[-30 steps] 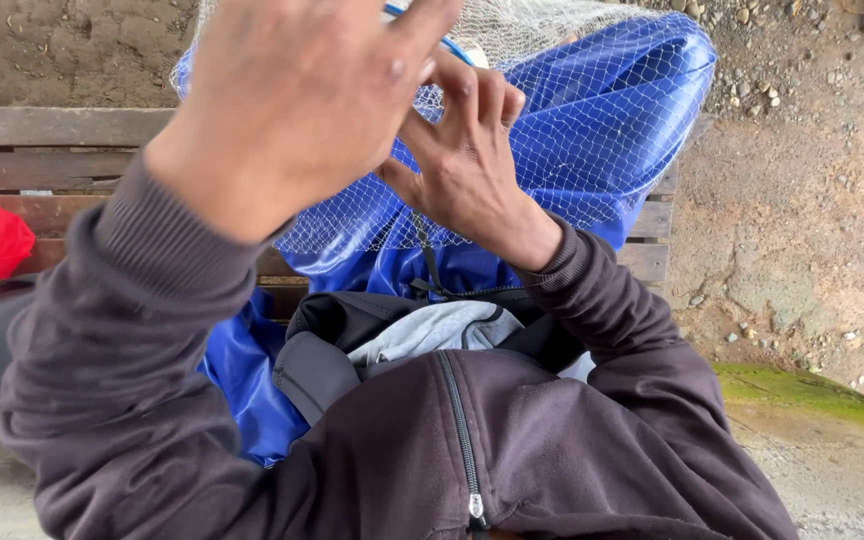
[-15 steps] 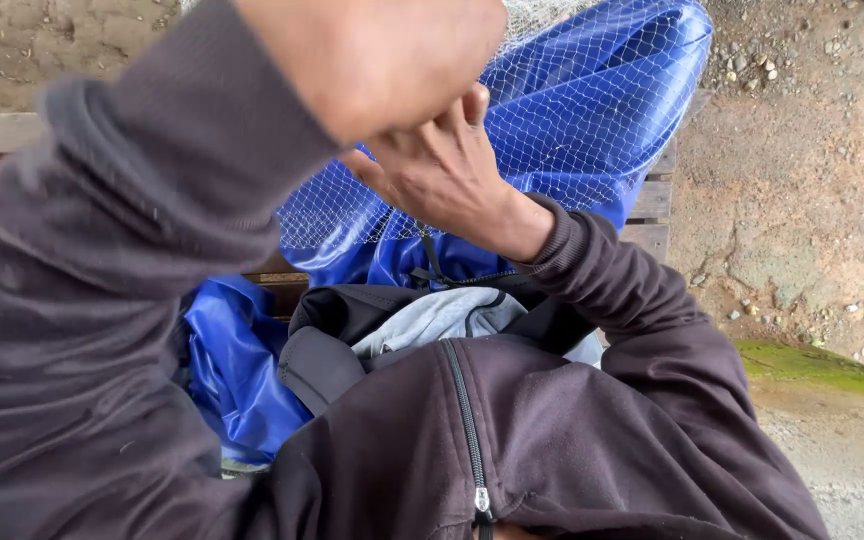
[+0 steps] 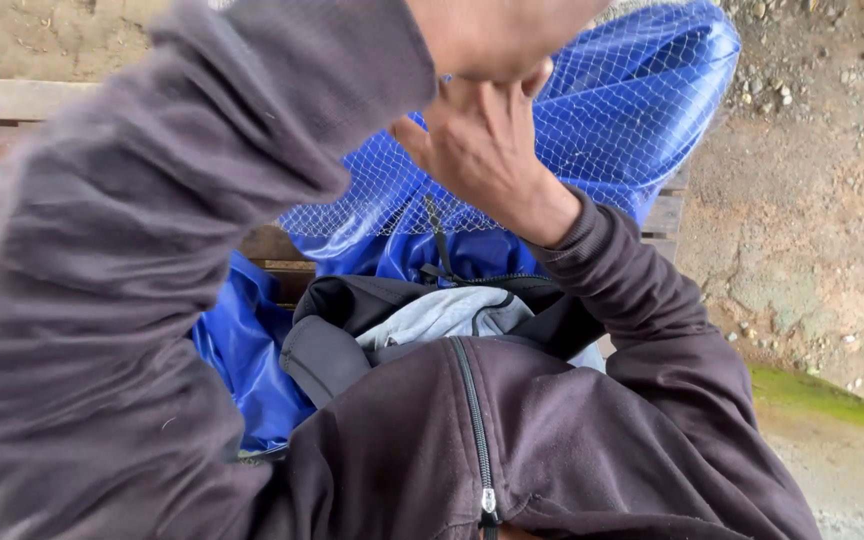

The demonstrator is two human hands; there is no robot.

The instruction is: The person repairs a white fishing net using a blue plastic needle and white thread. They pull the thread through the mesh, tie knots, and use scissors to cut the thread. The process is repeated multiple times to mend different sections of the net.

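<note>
Net: we see a pale fine-meshed net [image 3: 592,130] stretched over blue sheeting, filling the upper middle of the view, in front of our chest and behind both hands.
Right hand: our right hand [image 3: 477,150] is raised against the net, fingers [image 3: 452,100] bent and drawn close together; it looks pinched on the mesh, but we cannot tell whether any strand is really gripped.
Left hand: our left hand [image 3: 497,35] sits at the top edge, blurred and partly cut off, just above the right hand and touching or nearly touching it; we cannot tell how its fingers stand.
Blue sheeting: a glossy blue plastic sheet [image 3: 247,350] lies under the net and runs down past our left side.
Clothing: a dark zipped jacket [image 3: 512,450] fills the lower part, with a grey collar [image 3: 442,315] showing at the neck.
Surroundings: wooden planks [image 3: 12,100] lie at left; bare earth with small stones [image 3: 812,200] lies at right, with a green mossy strip [image 3: 822,395] beside it.
</note>
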